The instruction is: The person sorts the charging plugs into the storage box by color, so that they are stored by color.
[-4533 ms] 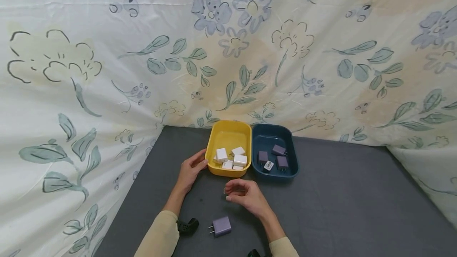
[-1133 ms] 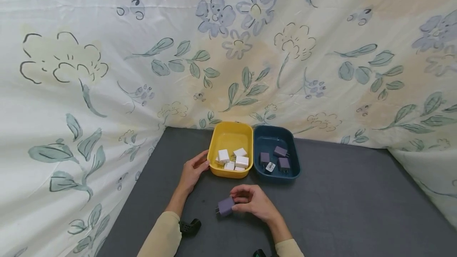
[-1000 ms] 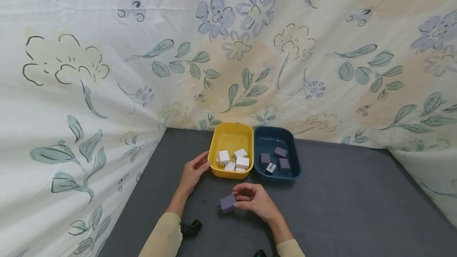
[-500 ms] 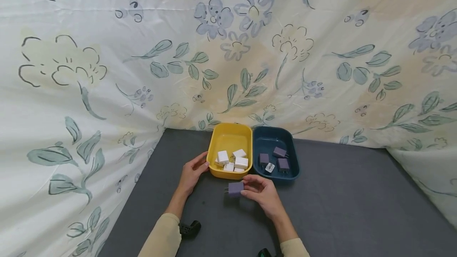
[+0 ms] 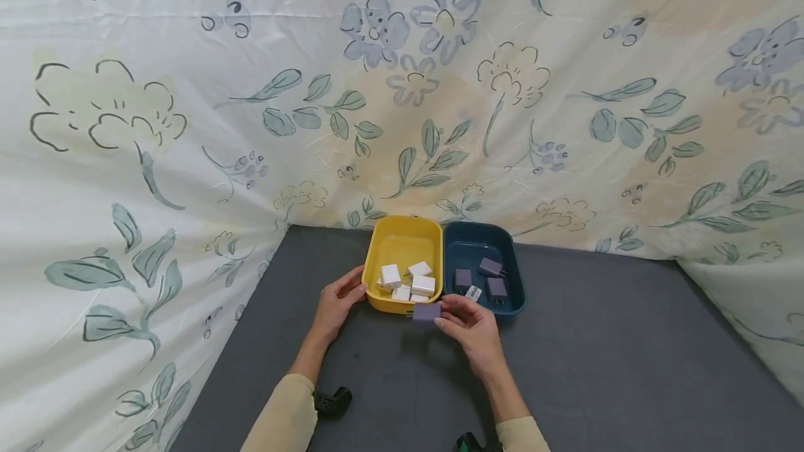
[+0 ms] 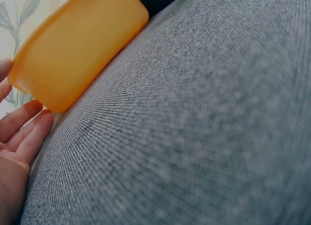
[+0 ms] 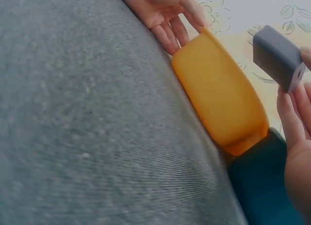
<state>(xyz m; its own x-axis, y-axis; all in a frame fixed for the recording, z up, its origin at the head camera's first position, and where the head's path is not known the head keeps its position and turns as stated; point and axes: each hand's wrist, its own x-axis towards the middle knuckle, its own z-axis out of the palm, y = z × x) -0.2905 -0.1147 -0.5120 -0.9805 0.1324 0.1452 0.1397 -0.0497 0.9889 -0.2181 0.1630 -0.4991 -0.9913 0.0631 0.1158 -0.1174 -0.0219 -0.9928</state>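
Note:
My right hand pinches a purple charger plug between thumb and fingers, its prongs pointing left. The charger is raised above the cloth, just in front of the yellow bin. In the right wrist view the charger appears above the yellow bin's wall. My left hand rests against that bin's left side, fingers fairly straight and touching the wall. Several white charger plugs lie in the yellow bin. To its right, the dark blue bin contains purple chargers and a small white-faced piece.
Both bins stand side by side on a dark grey cloth, near its back edge. A floral curtain rises behind and at the sides. Black wrist devices sit at the left wrist and right wrist.
My right hand took hold of the purple charger on the cloth, lifted it and carried it forward and right towards the bins. My left hand has stayed at the yellow bin.

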